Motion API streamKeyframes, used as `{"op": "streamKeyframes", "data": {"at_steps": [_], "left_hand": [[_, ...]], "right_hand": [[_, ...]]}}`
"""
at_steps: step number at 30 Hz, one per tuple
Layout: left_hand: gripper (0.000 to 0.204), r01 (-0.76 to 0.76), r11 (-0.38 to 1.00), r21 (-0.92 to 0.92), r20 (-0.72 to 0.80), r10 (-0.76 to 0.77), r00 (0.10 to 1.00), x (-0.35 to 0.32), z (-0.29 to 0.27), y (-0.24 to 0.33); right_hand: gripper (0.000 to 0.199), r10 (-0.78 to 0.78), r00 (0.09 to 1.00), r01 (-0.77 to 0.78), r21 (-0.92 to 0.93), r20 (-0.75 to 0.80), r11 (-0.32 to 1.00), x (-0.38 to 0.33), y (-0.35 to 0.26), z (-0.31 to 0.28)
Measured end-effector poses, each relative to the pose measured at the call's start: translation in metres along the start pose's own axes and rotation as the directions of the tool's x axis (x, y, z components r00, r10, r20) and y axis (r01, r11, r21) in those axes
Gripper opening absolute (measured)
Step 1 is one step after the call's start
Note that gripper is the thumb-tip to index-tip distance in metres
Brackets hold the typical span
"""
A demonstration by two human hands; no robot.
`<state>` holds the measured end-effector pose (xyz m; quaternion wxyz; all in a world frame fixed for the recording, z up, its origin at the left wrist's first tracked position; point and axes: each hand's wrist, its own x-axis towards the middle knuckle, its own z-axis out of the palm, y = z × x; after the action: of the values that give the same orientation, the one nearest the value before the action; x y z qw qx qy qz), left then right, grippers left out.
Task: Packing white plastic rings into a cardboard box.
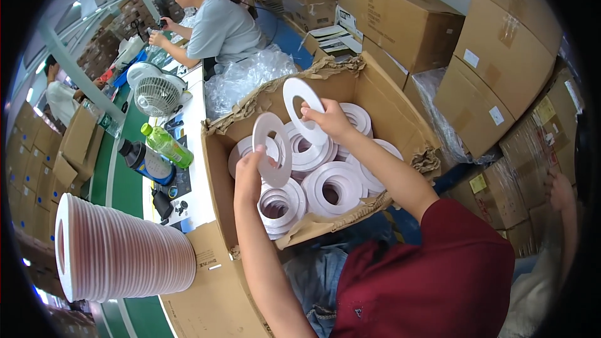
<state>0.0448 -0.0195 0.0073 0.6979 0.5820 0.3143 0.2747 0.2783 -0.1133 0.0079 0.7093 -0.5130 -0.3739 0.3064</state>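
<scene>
My left hand [249, 172] grips a flat white ring [261, 126] by its near edge, tilted upright over an open cardboard box [397, 109]. Farther right, my right hand [328, 119] pinches a second white ring [294, 87] by its right side, also raised above the box. Beneath both hands, several stacks of the same white rings [335, 178] lie inside the box. The box's top edges are torn and ragged. A tall stack of pinkish-white rings [134, 250] stands at the lower left, beside the box.
A green-capped bottle [168, 145], a dark bottle [147, 161] and a white fan [156, 94] stand on the table left of the box. Clear plastic wrap [250, 78] lies behind the box. A co-worker [225, 31] works beyond it. Large cartons [501, 69] are piled at the right.
</scene>
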Motion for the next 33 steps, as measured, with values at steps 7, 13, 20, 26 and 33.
{"op": "streamKeyframes", "data": {"at_steps": [7,13,20,26,33], "left_hand": [[0.035,-0.200,0.980,0.022,-0.174,0.200,0.964,-0.012,0.014,0.010],[0.032,-0.129,0.985,0.113,-0.211,0.151,0.966,0.000,0.023,0.007],[0.028,-0.128,0.940,0.316,-0.344,0.240,0.908,-0.006,0.013,0.010],[0.030,-0.127,0.922,0.367,-0.403,0.280,0.871,-0.009,0.016,0.013],[0.029,-0.110,0.954,0.279,-0.357,0.209,0.910,-0.007,0.008,0.007]], "right_hand": [[0.033,-0.130,0.991,0.120,-0.194,-0.037,0.974,-0.005,-0.010,-0.004],[0.044,-0.079,0.996,0.086,-0.217,0.042,0.972,-0.003,0.009,0.007],[0.024,-0.032,0.998,0.054,-0.403,0.062,0.914,-0.008,-0.008,0.005],[0.017,-0.071,0.994,0.094,-0.336,0.081,0.937,-0.013,-0.007,0.009],[0.027,-0.308,0.939,0.203,-0.482,-0.150,0.852,-0.006,-0.016,-0.001]]}}
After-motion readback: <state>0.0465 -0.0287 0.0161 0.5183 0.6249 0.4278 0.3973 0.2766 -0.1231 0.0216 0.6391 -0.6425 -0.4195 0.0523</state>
